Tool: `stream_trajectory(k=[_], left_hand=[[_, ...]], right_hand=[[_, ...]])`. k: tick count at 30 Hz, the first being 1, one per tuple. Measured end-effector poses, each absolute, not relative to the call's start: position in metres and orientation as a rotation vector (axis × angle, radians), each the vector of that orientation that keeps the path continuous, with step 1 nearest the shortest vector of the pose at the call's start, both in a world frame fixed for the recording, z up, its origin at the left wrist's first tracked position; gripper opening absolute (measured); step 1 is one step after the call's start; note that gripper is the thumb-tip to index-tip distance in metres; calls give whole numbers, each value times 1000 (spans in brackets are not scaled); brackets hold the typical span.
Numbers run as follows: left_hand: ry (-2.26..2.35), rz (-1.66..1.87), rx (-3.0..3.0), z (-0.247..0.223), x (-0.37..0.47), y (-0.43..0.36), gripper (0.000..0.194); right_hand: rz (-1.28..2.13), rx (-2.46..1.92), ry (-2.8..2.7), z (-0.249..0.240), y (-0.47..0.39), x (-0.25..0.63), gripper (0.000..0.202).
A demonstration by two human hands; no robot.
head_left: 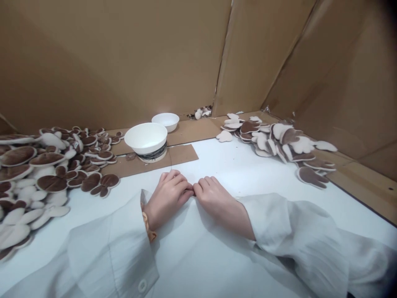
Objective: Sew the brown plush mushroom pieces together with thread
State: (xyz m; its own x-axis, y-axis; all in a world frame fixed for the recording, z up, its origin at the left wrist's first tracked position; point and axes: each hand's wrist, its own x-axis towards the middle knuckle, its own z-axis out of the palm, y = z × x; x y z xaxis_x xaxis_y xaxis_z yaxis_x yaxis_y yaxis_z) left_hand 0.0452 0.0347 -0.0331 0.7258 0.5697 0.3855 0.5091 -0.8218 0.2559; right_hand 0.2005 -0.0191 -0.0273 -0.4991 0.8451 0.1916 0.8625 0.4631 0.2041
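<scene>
My left hand (171, 196) and my right hand (214, 198) meet at the middle of the white table, fingertips almost touching. Both have their fingers curled in a pinch. A small dark bit shows between them, too hidden to name. A thin dark thread (170, 159) rises just behind my left fingers, near the white bowl (144, 138) with dark thread (153, 153) wound round its lower part.
Brown and cream plush paw-like pieces (52, 182) are heaped at the left; a second heap (273, 138) lies at the back right. Another white bowl (166, 121) stands behind the first. Cardboard walls (124, 58) enclose the back and right of the table (211, 159).
</scene>
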Motion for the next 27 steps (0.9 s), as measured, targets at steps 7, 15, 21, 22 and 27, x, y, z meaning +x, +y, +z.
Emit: stream_trajectory(k=[7,15,21,22,27], left_hand=[[1173,913,2674,-30,33,28,17],[1727,827,2691,-32,6,44,21],[1751,569,2786,-36,25,50,21],[1733,550,2813,-37,28,51,21],[1713,507,2893,-38,30,52,23]], right_hand=[[-444,-1403,-2588,-34,-20,203,21],[-216,-1353,-2653,-25,-22,207,26],[-25,-1385,-2630,-20,-24,210,26],[56,-1394,-2604,-19,-24,211,24],[676,-1394,-2258,-11,-12,221,21]])
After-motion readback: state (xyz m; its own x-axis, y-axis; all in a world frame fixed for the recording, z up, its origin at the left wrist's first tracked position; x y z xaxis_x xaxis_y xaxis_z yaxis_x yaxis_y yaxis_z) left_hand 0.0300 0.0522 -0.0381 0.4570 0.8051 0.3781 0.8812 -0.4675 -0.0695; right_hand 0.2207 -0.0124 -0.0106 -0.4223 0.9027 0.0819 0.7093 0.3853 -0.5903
